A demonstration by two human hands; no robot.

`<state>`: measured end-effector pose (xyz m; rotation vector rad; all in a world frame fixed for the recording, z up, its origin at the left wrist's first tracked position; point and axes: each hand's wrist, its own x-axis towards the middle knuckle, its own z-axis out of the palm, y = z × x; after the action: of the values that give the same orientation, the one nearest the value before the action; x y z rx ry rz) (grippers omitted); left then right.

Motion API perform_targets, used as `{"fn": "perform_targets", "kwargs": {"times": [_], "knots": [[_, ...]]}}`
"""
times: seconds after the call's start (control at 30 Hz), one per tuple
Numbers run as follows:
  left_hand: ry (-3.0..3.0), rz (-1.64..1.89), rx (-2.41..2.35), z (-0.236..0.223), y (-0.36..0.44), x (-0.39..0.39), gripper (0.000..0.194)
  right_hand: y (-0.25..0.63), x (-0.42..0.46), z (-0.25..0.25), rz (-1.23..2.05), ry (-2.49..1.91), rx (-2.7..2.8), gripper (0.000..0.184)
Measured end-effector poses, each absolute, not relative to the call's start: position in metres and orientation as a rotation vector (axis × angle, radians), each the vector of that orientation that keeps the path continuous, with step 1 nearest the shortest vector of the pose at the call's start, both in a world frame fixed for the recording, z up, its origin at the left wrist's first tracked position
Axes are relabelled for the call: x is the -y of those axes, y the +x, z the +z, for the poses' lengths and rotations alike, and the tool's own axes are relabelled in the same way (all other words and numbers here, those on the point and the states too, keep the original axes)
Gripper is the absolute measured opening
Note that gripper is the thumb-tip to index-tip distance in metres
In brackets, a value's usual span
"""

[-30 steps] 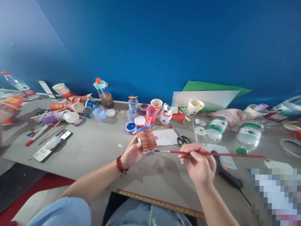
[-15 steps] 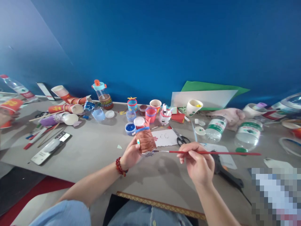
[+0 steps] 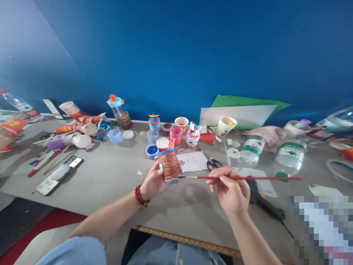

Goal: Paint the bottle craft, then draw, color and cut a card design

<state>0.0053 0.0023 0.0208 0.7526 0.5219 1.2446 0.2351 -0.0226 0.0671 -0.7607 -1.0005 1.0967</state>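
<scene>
My left hand (image 3: 152,181) is closed around a brown-painted cup (image 3: 171,165) with a blue rim and clear, unpainted plastic at its lower end. The cup is tilted, and orange-red cutouts show just beyond its rim. In my right hand (image 3: 233,189) is a long red paintbrush (image 3: 270,178), pinched near its middle and held almost level. Its dark bristles meet the cup's lower right edge; whether they touch it I cannot tell. Just behind the cup stand an open jar of blue paint (image 3: 152,150) and a white-lidded jar (image 3: 163,143).
Behind the hands lie white paper (image 3: 194,161) and black scissors (image 3: 214,163). To the right are a black glue gun (image 3: 264,204) and plastic bottles (image 3: 252,151). A phone (image 3: 59,175) and paper cups (image 3: 77,129) lie left. Another person's hand (image 3: 8,138) shows at far left.
The whole view has shifted very slightly. Both hands keep their holds, and the brush's far end has moved a little to the left; otherwise the scene looks the same.
</scene>
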Motion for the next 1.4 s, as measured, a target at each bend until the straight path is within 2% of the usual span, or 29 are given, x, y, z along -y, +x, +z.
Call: {"fn": "perform_targets", "kwargs": {"times": [0.77, 0.97, 1.4], "knots": [[0.748, 1.238, -0.581, 0.0265, 0.0048, -0.0011, 0.059, 0.2331, 0.024, 0.0727, 1.11, -0.778, 0.934, 0.016], [0.708, 1.227, -0.604, 0.0253, 0.0043, -0.0014, 0.067, 0.2362, 0.0212, 0.0698, 1.09, -0.825, 0.956, 0.016], [0.673, 1.221, -0.599, 0.0254, 0.0032, -0.0012, 0.065, 0.2356, 0.022, 0.0666, 1.087, -0.854, 0.966, 0.016]]}}
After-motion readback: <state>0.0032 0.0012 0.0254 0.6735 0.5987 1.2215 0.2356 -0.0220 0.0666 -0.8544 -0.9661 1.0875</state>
